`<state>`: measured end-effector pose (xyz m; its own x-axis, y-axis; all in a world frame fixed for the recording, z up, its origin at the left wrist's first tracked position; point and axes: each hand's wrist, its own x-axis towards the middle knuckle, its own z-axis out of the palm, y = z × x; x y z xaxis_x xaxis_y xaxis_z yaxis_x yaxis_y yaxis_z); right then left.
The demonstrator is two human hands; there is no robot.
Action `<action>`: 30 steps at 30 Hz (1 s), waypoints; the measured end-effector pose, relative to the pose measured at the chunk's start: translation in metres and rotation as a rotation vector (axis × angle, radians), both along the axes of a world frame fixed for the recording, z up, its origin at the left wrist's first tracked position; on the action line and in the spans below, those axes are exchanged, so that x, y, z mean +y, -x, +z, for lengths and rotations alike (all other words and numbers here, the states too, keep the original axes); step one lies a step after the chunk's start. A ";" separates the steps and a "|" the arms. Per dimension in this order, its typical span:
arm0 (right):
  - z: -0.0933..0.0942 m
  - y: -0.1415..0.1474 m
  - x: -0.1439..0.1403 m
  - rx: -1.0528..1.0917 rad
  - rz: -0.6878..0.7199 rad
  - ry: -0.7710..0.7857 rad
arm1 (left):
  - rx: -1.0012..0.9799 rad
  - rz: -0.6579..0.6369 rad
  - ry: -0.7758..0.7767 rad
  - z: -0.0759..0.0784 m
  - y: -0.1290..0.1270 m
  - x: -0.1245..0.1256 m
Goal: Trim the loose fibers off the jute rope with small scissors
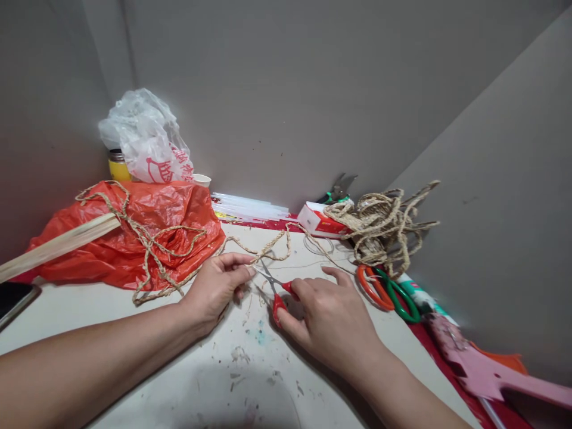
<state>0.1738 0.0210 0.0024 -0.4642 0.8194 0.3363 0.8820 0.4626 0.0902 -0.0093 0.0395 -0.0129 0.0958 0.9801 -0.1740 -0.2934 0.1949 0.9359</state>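
My left hand (217, 287) pinches a braided jute rope (154, 247) near its end, at the middle of the white table (134, 381). My right hand (328, 319) holds small red-handled scissors (276, 286), their blades open and pointing at the rope beside my left fingertips. The rope runs left from my fingers, over an orange plastic bag (134, 232). Short fibre scraps lie on the table below the scissors.
A tangled bundle of jute rope (384, 226) sits at the back right beside a red-white box (318, 220). Orange and green scissors (388, 292) lie right of my right hand, a pink tool (487, 372) beyond. White bag (145, 140), yellow jar (118, 167), glue sticks (250, 208), wooden stick (53, 245), phone (13, 298).
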 end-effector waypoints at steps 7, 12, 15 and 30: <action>0.000 0.000 0.001 -0.031 -0.029 -0.032 | 0.054 -0.025 -0.018 0.003 -0.003 -0.004; -0.004 -0.001 0.002 -0.007 -0.019 -0.002 | 0.053 -0.018 -0.038 0.001 -0.003 -0.005; -0.008 -0.001 0.002 0.029 0.015 -0.016 | 0.040 -0.023 -0.041 -0.002 -0.004 -0.004; -0.013 0.001 0.003 0.131 -0.115 0.161 | -0.061 -0.065 0.022 -0.004 -0.004 -0.003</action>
